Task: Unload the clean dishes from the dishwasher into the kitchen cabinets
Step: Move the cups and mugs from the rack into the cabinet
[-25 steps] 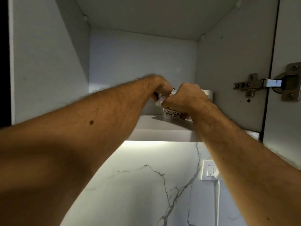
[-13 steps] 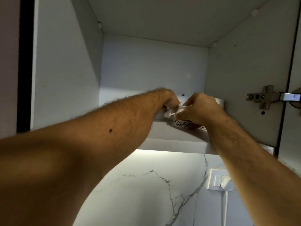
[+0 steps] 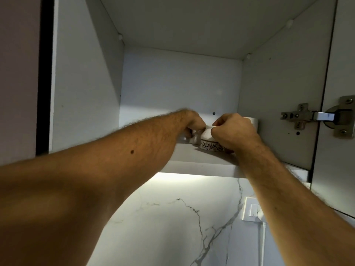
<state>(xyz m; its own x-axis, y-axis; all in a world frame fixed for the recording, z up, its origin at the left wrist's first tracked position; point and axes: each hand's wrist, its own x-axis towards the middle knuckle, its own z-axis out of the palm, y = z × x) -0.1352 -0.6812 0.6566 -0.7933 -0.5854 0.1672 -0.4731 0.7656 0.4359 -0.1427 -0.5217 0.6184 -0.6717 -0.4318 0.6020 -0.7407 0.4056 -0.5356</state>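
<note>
Both my arms reach up into an open white wall cabinet (image 3: 84,93). A small white bowl with a dark floral band (image 3: 211,146) rests on the cabinet's bottom shelf (image 3: 203,157). My right hand (image 3: 233,132) grips the bowl's rim from above and hides most of it. My left hand (image 3: 190,122) is closed on a small white piece (image 3: 196,138) just left of the bowl; what that piece is stays unclear. A white cup (image 3: 254,122) stands behind my right hand near the right wall.
The cabinet's door hinge (image 3: 315,117) and open door (image 3: 343,73) are at the right. Below the lit shelf edge is a marble backsplash (image 3: 172,217) with a white wall socket and plugged cable (image 3: 253,210). Much of the shelf's left side shows no dishes.
The view has shifted, so the cabinet sits lower and more to the right in frame. Both hands have stayed on the patterned bowl, which now rests lower on the shelf.
</note>
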